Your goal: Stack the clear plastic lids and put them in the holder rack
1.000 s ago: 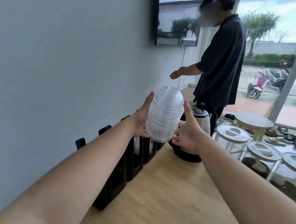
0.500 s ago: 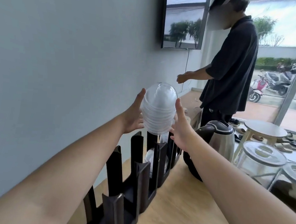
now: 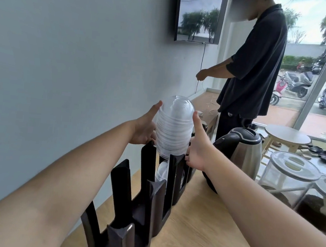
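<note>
both hands are on the stack of clear lids [image 3: 173,128], one per side. left hand [image 3: 143,127] cups the wall side w/ thumb pointing up along the domes; right hand [image 3: 197,146] grips the other side, thumb up too, fingers wrapped round the back where i can't see them. the stack is held upright, dome end on top, and its bottom rim is just at the tops of the black posts of the holder rack [image 3: 145,191]. can't tell if it's touching them. it's over a slot toward the rack's far end, and a few more clear lids [image 3: 162,172] already sit low in that slot.

the rack runs along the table's [image 3: 197,236] left edge, tight by the grey wall. steel kettle [image 3: 241,152] w/ black lid stands on the table just right of the right hand, near the right edge. past that edge are big clear jars [image 3: 290,175] w/ white lids, and a round stool [image 3: 287,134] further back.

at the table's far end another person [image 3: 255,62] in a dark shirt stands side-on. a tv [image 3: 199,15] hangs on the wall above. scooters [image 3: 297,80] are parked outside the window.
</note>
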The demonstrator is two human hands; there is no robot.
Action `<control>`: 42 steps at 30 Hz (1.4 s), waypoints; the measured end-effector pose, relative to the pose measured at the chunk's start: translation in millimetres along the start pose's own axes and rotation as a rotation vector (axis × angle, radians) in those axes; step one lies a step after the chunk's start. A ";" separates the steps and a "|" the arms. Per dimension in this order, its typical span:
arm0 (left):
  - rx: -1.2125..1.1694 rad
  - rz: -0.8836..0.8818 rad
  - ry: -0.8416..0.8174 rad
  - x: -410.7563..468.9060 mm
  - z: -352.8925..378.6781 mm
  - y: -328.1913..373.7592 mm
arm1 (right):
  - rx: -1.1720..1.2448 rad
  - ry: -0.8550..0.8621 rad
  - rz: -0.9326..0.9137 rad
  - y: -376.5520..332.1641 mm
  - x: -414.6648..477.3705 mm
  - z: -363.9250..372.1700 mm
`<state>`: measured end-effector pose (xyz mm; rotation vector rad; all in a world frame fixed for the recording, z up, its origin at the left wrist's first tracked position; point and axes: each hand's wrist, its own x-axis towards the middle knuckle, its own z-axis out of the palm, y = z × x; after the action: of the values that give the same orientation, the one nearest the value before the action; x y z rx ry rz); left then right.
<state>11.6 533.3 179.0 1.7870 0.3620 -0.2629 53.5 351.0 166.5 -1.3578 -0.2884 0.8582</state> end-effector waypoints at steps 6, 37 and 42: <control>-0.019 -0.075 -0.085 22.9 -5.2 -26.4 | 0.042 0.037 0.042 23.4 12.0 1.7; 0.216 -0.287 0.113 41.1 -5.9 -27.1 | 0.125 0.237 0.148 45.6 18.8 9.1; 0.180 -0.282 0.112 40.2 -3.9 -31.4 | 0.128 0.241 0.178 46.4 18.8 6.3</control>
<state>36.8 548.1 137.1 1.9309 0.6911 -0.4048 45.0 367.1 119.5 -1.3646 0.0741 0.8350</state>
